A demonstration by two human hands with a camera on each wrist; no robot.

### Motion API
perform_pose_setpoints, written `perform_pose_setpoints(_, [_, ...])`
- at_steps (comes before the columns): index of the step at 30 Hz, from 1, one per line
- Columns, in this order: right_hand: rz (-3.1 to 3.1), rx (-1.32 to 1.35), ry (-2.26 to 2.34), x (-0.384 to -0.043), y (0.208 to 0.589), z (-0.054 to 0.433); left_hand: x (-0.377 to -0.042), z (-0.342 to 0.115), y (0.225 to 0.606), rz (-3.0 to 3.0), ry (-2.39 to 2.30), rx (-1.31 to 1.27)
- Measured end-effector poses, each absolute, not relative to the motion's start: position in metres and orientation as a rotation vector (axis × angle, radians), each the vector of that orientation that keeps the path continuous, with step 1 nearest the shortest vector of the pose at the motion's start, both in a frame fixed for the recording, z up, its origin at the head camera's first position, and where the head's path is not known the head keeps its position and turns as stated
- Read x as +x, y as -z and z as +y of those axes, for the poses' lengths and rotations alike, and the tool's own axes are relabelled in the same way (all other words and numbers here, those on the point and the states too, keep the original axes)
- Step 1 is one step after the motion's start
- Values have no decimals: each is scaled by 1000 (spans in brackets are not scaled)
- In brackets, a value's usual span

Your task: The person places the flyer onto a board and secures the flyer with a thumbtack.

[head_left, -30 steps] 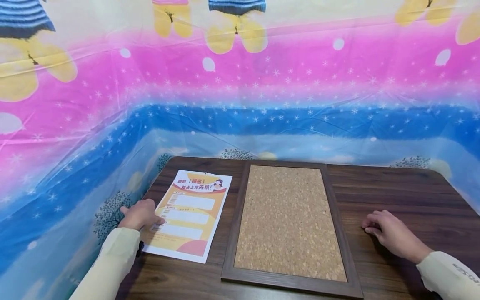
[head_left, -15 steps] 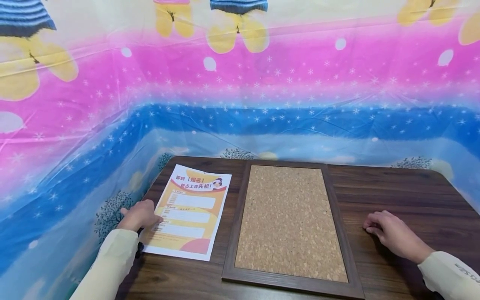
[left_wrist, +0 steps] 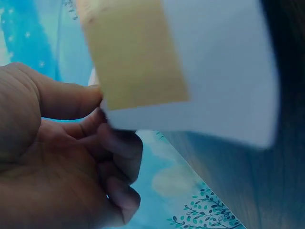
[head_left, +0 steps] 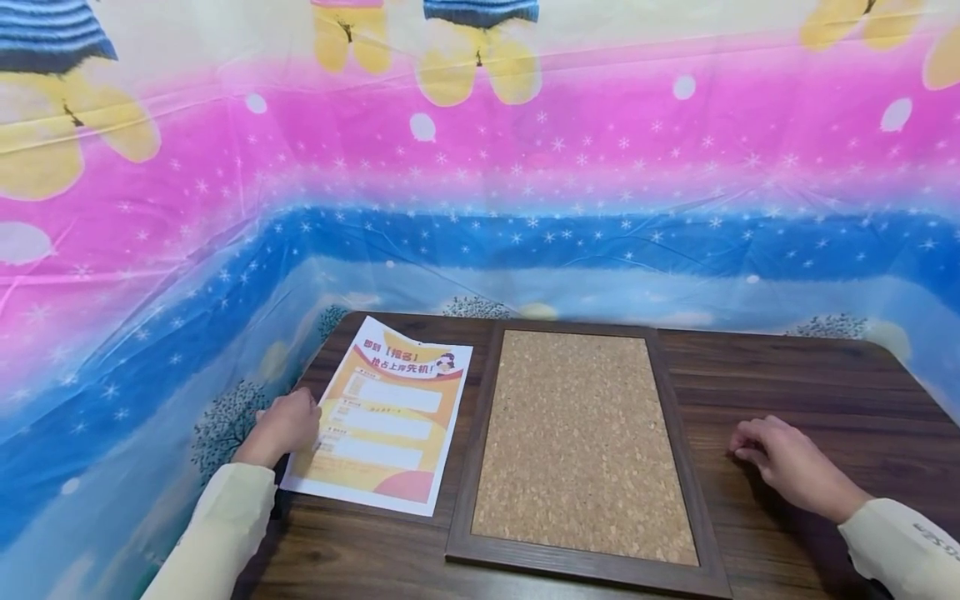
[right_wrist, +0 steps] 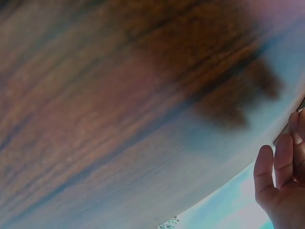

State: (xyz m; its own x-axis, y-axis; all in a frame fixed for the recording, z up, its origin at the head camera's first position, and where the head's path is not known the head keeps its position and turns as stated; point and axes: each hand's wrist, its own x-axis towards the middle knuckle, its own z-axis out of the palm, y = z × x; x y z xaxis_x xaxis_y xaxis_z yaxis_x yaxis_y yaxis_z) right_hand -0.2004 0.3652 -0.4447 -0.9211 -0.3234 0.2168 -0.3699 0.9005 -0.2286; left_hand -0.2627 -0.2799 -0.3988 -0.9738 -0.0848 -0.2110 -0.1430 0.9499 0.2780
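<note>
A printed poster sheet (head_left: 378, 421), orange and yellow with white text boxes, lies to the left of a framed cork board (head_left: 585, 450). My left hand (head_left: 285, 429) pinches the sheet at its left edge. In the left wrist view, the thumb (left_wrist: 71, 101) presses the sheet's edge (left_wrist: 143, 52) against curled fingers, and that part of the paper bends upward. To the right of the board, my right hand (head_left: 795, 467) rests by the table surface, fingers loosely curled around nothing. The right wrist view catches only some of its fingers (right_wrist: 284, 162).
Both items lie on a dark wood-grain table (head_left: 787, 375) with rounded back corners. A pink and blue patterned cloth (head_left: 480, 167) hangs close behind the table and along its left side. Bare wood shows right of the board.
The poster sheet has turned slightly and shifted toward the back and right. My left thumb has drawn back from the sheet's face to its edge. My right hand stays in place.
</note>
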Motion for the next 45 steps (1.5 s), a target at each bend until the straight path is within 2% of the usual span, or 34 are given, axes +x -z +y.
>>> perform_pose_setpoints(23, [-2541,559,-404,-209,432,358,-264,-260,387,3004,-770,-294])
perform_pose_setpoints(45, [-2507,611,-441,-222,415,339,-270,-194,383,2993,-770,-99])
